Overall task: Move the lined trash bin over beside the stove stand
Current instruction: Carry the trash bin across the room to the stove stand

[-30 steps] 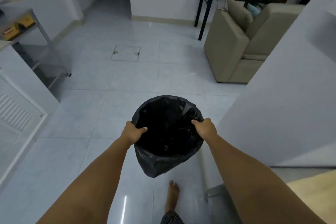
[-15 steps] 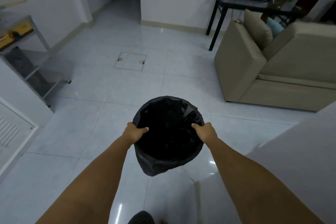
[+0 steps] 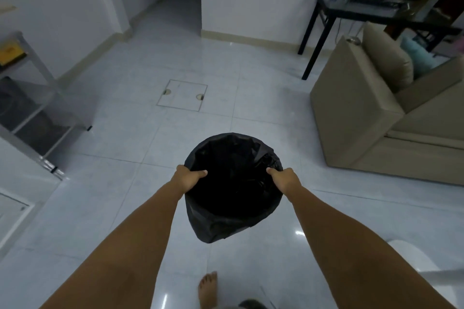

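A round trash bin lined with a black plastic bag hangs in the air in front of me, above the tiled floor. My left hand grips its left rim, thumb inside the bag. My right hand grips the right rim the same way. The metal stove stand with open shelves is at the far left, well apart from the bin.
A beige sofa stands at the right, with a black table behind it. A floor hatch lies ahead. A white wall corner sits low at the right. My bare foot is under the bin.
I have walked forward carrying the bin. The white wall on the right has slid out of view, the sofa shows fully, and the stove stand has drifted further left.
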### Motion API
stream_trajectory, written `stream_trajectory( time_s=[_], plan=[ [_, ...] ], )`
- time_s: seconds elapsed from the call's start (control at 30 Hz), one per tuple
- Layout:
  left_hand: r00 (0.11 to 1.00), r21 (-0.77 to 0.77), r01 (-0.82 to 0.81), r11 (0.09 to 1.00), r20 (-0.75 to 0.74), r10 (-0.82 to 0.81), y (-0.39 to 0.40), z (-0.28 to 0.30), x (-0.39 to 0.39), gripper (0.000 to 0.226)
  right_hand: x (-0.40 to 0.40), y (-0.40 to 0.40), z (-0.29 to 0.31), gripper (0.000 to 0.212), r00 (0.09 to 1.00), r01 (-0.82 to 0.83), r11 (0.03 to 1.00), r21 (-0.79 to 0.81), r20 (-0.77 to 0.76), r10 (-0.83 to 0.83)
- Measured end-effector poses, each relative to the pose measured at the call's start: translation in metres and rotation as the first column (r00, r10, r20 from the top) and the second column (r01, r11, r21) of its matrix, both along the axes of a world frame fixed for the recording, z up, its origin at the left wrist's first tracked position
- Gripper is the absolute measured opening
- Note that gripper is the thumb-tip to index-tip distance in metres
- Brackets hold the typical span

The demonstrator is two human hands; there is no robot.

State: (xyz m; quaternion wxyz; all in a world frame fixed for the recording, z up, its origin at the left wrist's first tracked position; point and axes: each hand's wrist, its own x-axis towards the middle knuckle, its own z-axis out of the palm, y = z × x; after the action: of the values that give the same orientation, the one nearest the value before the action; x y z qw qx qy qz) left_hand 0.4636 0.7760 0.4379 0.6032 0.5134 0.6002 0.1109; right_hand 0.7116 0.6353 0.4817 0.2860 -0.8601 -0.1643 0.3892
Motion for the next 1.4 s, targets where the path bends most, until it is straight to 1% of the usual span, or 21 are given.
stream_trajectory(
  time_s=[0.17,0.3,0.47,0.6,0.77,0.93,1.13,1.3,1.4],
  plan=[
    [1.0,0.005,-0.007,1.0,-0.003,0.007,0.08,0.006,0.042,0.092,0.036,0.076,0.0,0.076,1.0,0.008,1.0,-0.008,0.005,-0.007],
    [1.0,0.018,-0.022,1.0,0.022,0.021,0.147,0.008,0.085,0.092,0.081,0.146,0.003,0.078,1.0,0.008,1.0,0.022,0.014,-0.009],
    [0.998,-0.01,-0.057,0.998,0.019,0.058,0.226,0.005,0.141,0.092,0.145,0.235,0.006,0.076,0.998,-0.052,0.999,0.014,0.035,0.051],
    [0.993,-0.032,-0.114,0.993,0.021,0.114,0.287,0.008,0.182,0.092,0.196,0.306,0.013,0.073,0.991,-0.133,0.991,-0.01,0.027,0.133],
    [0.985,-0.026,-0.168,0.985,0.032,0.169,0.366,0.016,0.238,0.097,0.258,0.401,0.023,0.074,0.982,-0.186,0.983,-0.002,0.044,0.186],
    [0.973,-0.01,-0.226,0.974,0.04,0.226,0.439,0.021,0.281,0.091,0.301,0.484,0.023,0.073,0.97,-0.235,0.972,-0.005,0.063,0.235],
    [0.956,-0.03,-0.29,0.957,0.044,0.291,0.53,0.014,0.307,0.097,0.336,0.6,0.016,0.072,0.95,-0.306,0.952,-0.015,0.065,0.306],
    [0.939,-0.043,-0.338,0.94,0.054,0.34,0.617,0.005,0.315,0.112,0.352,0.701,0.012,0.071,0.929,-0.364,0.931,-0.029,0.065,0.366],
    [0.919,-0.029,-0.389,0.921,0.046,0.39,0.666,0.016,0.319,0.098,0.357,0.77,0.018,0.072,0.911,-0.408,0.913,-0.015,0.069,0.408]
  ],
)
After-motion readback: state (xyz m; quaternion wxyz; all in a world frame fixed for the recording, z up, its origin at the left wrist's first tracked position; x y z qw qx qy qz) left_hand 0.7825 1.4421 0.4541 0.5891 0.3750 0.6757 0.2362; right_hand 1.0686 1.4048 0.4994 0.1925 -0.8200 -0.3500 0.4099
